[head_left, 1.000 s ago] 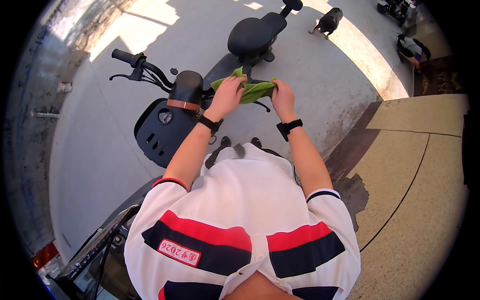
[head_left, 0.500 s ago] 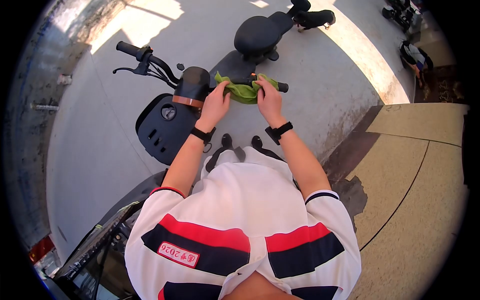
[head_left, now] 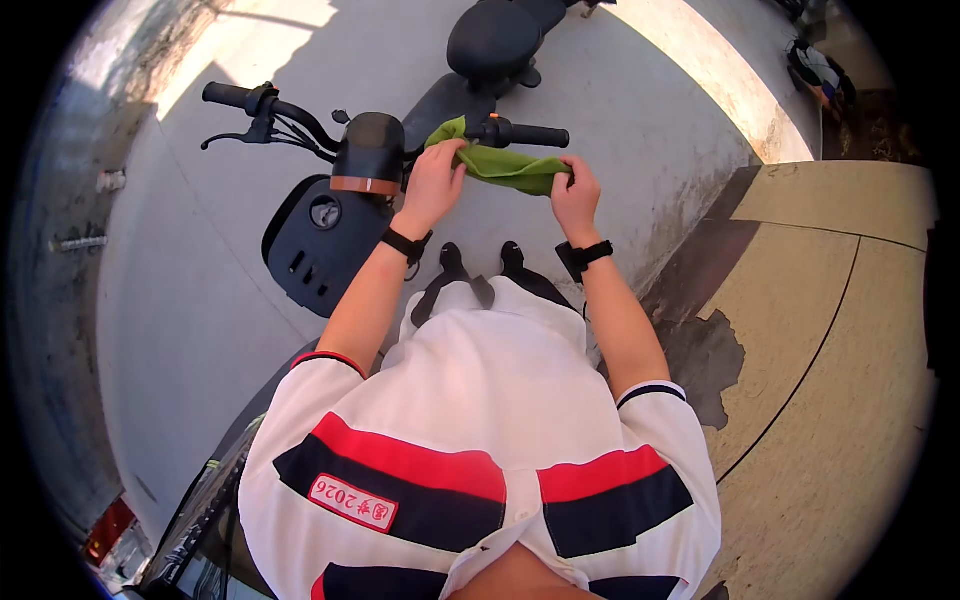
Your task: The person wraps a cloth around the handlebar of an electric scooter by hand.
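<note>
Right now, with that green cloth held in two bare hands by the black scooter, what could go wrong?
The green cloth might catch on the black cylindrical handlebar grip just beyond it. The right hand holds only the cloth's end, which could slip free. The left hand could knock the black, orange-banded housing beside it.

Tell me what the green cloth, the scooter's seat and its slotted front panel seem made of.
Green cloth: soft textile, perhaps microfiber, matte; it bends into loose folds.
Seat: possibly vinyl or leather, smooth and dark with faint sheen.
Slotted front panel: likely moulded plastic, dull dark finish, with rounded edges and cut-out slots.
</note>
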`<action>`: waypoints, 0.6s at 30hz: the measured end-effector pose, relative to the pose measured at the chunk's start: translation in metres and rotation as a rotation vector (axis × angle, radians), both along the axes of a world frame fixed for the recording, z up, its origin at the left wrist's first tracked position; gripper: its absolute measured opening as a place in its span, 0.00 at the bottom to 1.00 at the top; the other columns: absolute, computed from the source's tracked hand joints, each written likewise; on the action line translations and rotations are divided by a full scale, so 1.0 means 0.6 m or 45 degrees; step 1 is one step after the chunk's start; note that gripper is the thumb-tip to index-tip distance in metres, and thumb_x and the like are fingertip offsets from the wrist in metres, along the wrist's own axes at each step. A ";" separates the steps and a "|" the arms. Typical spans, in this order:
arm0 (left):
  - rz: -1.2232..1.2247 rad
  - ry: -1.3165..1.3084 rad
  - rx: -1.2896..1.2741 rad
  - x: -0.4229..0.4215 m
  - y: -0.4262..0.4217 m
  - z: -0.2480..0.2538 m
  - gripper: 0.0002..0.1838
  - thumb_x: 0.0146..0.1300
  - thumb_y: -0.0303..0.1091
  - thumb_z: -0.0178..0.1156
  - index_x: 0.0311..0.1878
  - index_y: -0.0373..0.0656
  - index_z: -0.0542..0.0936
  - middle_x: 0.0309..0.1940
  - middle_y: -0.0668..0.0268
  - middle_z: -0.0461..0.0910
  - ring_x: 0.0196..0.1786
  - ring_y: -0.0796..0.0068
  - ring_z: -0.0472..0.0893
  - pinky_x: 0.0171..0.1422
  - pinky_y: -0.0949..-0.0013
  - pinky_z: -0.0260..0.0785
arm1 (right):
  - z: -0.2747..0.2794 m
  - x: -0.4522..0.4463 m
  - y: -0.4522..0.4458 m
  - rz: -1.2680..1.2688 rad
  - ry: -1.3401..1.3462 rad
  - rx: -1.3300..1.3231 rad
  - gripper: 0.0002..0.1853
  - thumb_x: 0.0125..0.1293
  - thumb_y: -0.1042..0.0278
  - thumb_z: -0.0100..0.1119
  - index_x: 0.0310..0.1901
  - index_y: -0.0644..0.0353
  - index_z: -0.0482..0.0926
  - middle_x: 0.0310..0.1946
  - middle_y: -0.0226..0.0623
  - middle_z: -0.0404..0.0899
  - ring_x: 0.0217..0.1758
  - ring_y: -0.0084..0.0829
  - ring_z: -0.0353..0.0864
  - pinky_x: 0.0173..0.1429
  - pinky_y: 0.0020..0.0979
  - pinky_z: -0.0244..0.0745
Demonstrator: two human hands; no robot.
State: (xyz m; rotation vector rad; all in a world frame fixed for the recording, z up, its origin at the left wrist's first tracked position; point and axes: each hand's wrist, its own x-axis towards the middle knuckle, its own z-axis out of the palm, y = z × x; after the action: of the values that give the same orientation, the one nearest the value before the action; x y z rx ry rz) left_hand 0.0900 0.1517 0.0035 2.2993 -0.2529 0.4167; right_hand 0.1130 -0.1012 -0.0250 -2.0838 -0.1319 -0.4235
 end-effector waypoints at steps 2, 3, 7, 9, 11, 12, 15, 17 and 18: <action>0.011 0.012 -0.007 0.002 0.001 0.001 0.16 0.59 0.21 0.64 0.51 0.38 0.79 0.47 0.53 0.83 0.54 0.50 0.81 0.59 0.55 0.74 | 0.000 -0.002 0.009 0.048 -0.076 -0.069 0.09 0.60 0.79 0.58 0.42 0.61 0.83 0.36 0.44 0.84 0.39 0.48 0.83 0.45 0.42 0.78; 0.021 0.004 -0.036 0.000 0.002 0.004 0.14 0.59 0.22 0.66 0.49 0.38 0.80 0.44 0.54 0.83 0.50 0.52 0.81 0.56 0.56 0.74 | -0.002 -0.002 0.015 0.074 -0.116 -0.103 0.09 0.60 0.78 0.58 0.42 0.61 0.83 0.37 0.44 0.85 0.41 0.48 0.83 0.46 0.43 0.78; 0.029 0.016 -0.139 -0.024 0.014 0.013 0.10 0.57 0.24 0.70 0.41 0.38 0.81 0.33 0.60 0.81 0.35 0.62 0.81 0.41 0.63 0.74 | -0.017 -0.006 0.040 0.144 -0.139 -0.161 0.10 0.60 0.76 0.61 0.45 0.60 0.82 0.40 0.42 0.84 0.45 0.47 0.82 0.50 0.44 0.77; 0.071 0.018 -0.186 -0.037 0.025 0.017 0.09 0.57 0.25 0.70 0.39 0.39 0.80 0.28 0.62 0.78 0.29 0.68 0.78 0.35 0.68 0.71 | -0.026 -0.005 0.049 0.158 -0.138 -0.195 0.11 0.60 0.76 0.62 0.46 0.59 0.82 0.41 0.42 0.84 0.46 0.47 0.81 0.51 0.44 0.77; 0.171 -0.005 -0.232 -0.049 0.040 0.022 0.09 0.58 0.25 0.70 0.38 0.39 0.80 0.24 0.65 0.75 0.24 0.73 0.74 0.30 0.71 0.68 | -0.031 -0.005 0.057 0.210 -0.123 -0.228 0.12 0.60 0.75 0.62 0.47 0.59 0.82 0.41 0.42 0.83 0.46 0.47 0.80 0.53 0.44 0.76; 0.233 0.012 -0.307 -0.050 0.049 0.015 0.08 0.59 0.25 0.70 0.39 0.38 0.80 0.24 0.66 0.75 0.24 0.77 0.73 0.30 0.73 0.67 | -0.031 -0.003 0.060 0.238 -0.120 -0.245 0.13 0.60 0.75 0.62 0.47 0.59 0.82 0.41 0.41 0.83 0.46 0.48 0.80 0.53 0.44 0.76; 0.389 0.000 -0.345 -0.059 0.071 0.003 0.08 0.61 0.24 0.69 0.41 0.38 0.80 0.24 0.68 0.76 0.24 0.79 0.73 0.30 0.75 0.67 | -0.033 0.000 0.068 0.315 -0.183 -0.295 0.13 0.60 0.76 0.61 0.47 0.59 0.82 0.40 0.40 0.84 0.45 0.47 0.80 0.52 0.45 0.77; 0.408 0.018 -0.350 -0.065 0.074 0.000 0.09 0.62 0.23 0.68 0.45 0.37 0.81 0.28 0.67 0.79 0.26 0.79 0.76 0.33 0.74 0.71 | -0.039 0.006 0.067 0.324 -0.144 -0.276 0.13 0.61 0.76 0.60 0.47 0.58 0.82 0.40 0.40 0.84 0.45 0.47 0.80 0.52 0.45 0.77; 0.403 0.039 -0.352 -0.066 0.073 -0.002 0.10 0.62 0.23 0.68 0.46 0.37 0.81 0.29 0.65 0.80 0.28 0.77 0.78 0.34 0.73 0.72 | -0.039 0.009 0.065 0.325 -0.126 -0.268 0.12 0.61 0.76 0.60 0.47 0.58 0.83 0.39 0.40 0.84 0.45 0.47 0.81 0.52 0.45 0.77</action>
State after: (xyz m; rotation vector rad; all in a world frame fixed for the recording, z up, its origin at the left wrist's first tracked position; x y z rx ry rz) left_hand 0.0504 0.1957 0.0021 2.0722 0.1789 0.5384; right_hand 0.1186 -0.0623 -0.0483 -2.2149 -0.5146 -0.3688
